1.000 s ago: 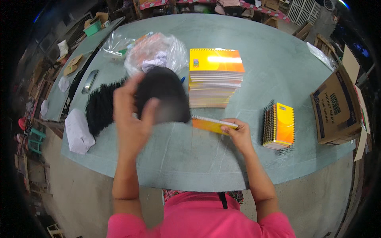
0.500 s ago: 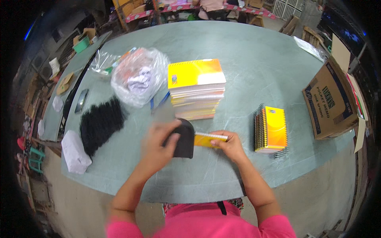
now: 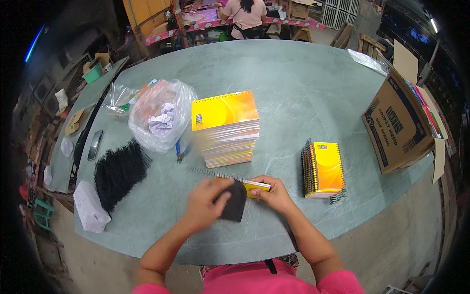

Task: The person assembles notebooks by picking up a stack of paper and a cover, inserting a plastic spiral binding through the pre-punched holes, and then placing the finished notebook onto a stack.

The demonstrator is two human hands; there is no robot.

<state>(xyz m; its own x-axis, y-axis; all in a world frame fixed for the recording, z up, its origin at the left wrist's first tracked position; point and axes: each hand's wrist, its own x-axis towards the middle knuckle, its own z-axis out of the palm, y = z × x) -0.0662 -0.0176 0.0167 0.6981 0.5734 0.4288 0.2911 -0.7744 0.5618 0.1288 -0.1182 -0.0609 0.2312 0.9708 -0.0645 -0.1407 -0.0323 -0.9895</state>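
Observation:
My right hand [image 3: 274,194] grips a small yellow notebook [image 3: 254,189], thumb on its near side. From the notebook's left end a black spiral coil [image 3: 204,171] sticks out along its bound edge. My left hand [image 3: 206,202], slightly blurred, reaches the coil with its fingertips, thumb apart from the fingers. Beneath that thumb is a black rounded pad [image 3: 234,206]; whether it is held or just touched is unclear. Behind my hands rises a tall stack of notebooks [image 3: 225,111] with yellow covers. To the right stand several coil-bound notebooks [image 3: 327,166].
Left on the green table [image 3: 298,68] lie a pile of black coils [image 3: 121,171], a white wrapped bundle [image 3: 91,207], a phone [image 3: 95,145], blue-handled pliers [image 3: 181,151] and a plastic bag [image 3: 164,115]. An open cardboard box [image 3: 399,125] is far right. Another person [image 3: 245,17] sits beyond.
The view has shifted, so the table appears lower. My left hand has moved from the pad's upper edge onto the coil, which now shows extending left from the notebook. My right hand keeps its grip.

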